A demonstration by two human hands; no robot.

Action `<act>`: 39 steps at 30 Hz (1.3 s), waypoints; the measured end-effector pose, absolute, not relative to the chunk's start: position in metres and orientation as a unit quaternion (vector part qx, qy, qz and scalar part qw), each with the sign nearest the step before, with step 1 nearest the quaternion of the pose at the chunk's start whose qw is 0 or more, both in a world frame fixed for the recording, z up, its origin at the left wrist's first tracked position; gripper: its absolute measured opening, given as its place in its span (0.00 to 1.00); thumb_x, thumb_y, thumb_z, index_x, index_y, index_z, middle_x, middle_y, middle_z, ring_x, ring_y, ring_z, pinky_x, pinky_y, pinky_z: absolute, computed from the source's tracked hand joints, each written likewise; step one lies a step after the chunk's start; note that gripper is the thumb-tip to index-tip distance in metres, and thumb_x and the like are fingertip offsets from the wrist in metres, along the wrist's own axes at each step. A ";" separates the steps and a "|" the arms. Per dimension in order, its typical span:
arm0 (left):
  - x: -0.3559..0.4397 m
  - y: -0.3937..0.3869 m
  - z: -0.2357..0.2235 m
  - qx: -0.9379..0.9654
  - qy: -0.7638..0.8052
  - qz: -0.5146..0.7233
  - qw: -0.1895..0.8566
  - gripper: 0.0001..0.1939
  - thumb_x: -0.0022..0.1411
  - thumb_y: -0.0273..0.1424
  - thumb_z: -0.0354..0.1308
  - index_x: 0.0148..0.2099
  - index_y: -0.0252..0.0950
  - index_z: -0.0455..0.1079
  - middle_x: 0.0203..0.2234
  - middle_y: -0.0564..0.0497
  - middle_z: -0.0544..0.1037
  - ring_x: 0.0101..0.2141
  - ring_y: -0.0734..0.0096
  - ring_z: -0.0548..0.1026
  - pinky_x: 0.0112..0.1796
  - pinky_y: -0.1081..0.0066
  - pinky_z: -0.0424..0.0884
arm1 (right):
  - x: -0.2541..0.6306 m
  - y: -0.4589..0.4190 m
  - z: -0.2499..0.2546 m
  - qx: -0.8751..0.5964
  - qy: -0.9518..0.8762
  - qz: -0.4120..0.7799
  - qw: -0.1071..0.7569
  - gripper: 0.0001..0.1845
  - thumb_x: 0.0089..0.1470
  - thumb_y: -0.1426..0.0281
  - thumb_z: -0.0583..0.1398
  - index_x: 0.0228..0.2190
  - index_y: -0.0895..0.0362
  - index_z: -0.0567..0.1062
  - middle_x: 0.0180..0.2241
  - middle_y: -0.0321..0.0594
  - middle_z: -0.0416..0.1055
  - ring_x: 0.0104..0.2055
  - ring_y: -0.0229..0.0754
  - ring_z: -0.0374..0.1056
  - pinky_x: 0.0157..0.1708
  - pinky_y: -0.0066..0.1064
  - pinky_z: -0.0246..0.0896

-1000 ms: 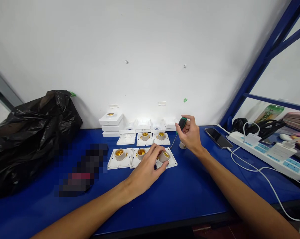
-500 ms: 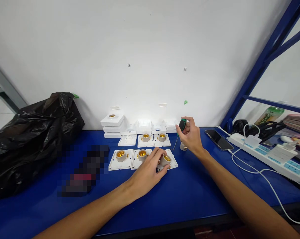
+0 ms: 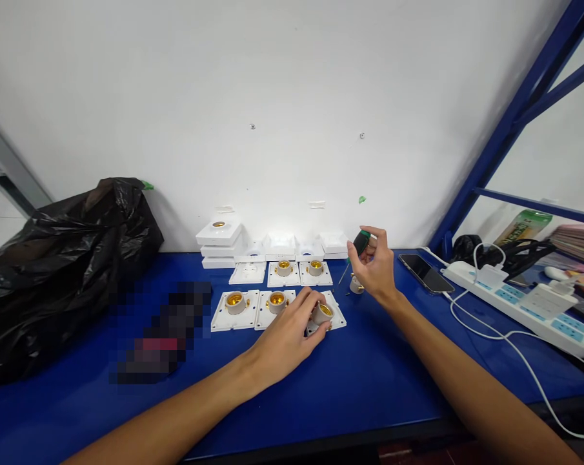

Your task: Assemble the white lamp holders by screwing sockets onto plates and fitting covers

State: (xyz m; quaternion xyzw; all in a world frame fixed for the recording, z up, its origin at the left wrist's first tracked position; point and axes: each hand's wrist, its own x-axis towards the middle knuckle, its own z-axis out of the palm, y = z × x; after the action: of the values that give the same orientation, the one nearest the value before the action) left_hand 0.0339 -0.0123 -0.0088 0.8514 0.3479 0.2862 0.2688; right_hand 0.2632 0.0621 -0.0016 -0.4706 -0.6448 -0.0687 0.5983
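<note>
My left hand (image 3: 294, 329) is closed around a lamp socket (image 3: 322, 312) with a brass-coloured inside, which sits on a white square base plate (image 3: 339, 315). Raised at the right, my right hand (image 3: 375, 261) grips the green and black handle of a screwdriver (image 3: 361, 242); its thin shaft slants down and left. Under that hand stands a loose lamp socket (image 3: 356, 285), partly hidden. Left of my left hand lie two white plates with sockets, one socket (image 3: 235, 301) at the far left and another (image 3: 276, 301) beside it.
Behind are more plates with sockets (image 3: 284, 268), a bare plate (image 3: 248, 273), and white covers (image 3: 279, 245) along the wall. A stack of white boxes (image 3: 219, 234) stands left of them. A black plastic bag (image 3: 79, 258) fills the left; a phone (image 3: 426, 272) and power strip (image 3: 524, 300) lie right.
My right hand has shifted slightly to the right with the screwdriver, whose tip is farther from the plate. My left hand stays on the socket.
</note>
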 end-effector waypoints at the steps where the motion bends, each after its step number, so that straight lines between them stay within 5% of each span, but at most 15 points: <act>1: 0.034 -0.012 -0.009 0.852 0.348 0.286 0.268 0.07 0.71 0.30 0.54 0.49 0.41 0.62 0.47 0.51 0.69 0.39 0.67 0.70 0.40 0.67 0.68 | 0.264 0.062 -0.001 -0.471 -0.648 -0.070 0.594 0.18 0.61 0.64 0.61 0.51 0.52 0.66 0.24 0.27 0.62 0.20 0.34 0.57 0.22 0.27 0.55; 9: 0.035 -0.012 -0.011 0.836 0.349 0.317 0.281 0.06 0.71 0.30 0.55 0.49 0.42 0.63 0.44 0.52 0.71 0.40 0.67 0.72 0.42 0.67 0.70 | 0.271 0.062 0.005 -0.482 -0.680 -0.104 0.543 0.16 0.59 0.66 0.62 0.49 0.52 0.68 0.20 0.23 0.53 0.18 0.34 0.52 0.22 0.27 0.52; 16: 0.036 -0.006 -0.011 0.796 0.374 0.381 0.284 0.12 0.72 0.31 0.56 0.56 0.44 0.66 0.50 0.51 0.75 0.46 0.64 0.74 0.52 0.62 0.69 | 0.264 0.060 0.003 -0.473 -0.678 -0.017 0.562 0.17 0.60 0.64 0.61 0.50 0.52 0.65 0.22 0.25 0.60 0.20 0.34 0.56 0.22 0.27 0.55; 39: 0.041 -0.004 -0.017 0.837 0.363 0.305 0.274 0.14 0.74 0.29 0.50 0.60 0.43 0.62 0.55 0.45 0.75 0.54 0.55 0.73 0.55 0.55 0.69 | 0.247 0.050 0.007 -0.431 -0.685 0.048 0.585 0.17 0.61 0.65 0.61 0.50 0.52 0.66 0.23 0.26 0.63 0.21 0.34 0.57 0.22 0.27 0.54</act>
State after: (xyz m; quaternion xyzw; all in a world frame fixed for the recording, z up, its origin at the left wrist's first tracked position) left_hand 0.0407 -0.0036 -0.0171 0.8369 0.3628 0.3047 0.2742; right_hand 0.2467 0.0498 0.0072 -0.4312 -0.6854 0.0484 0.5848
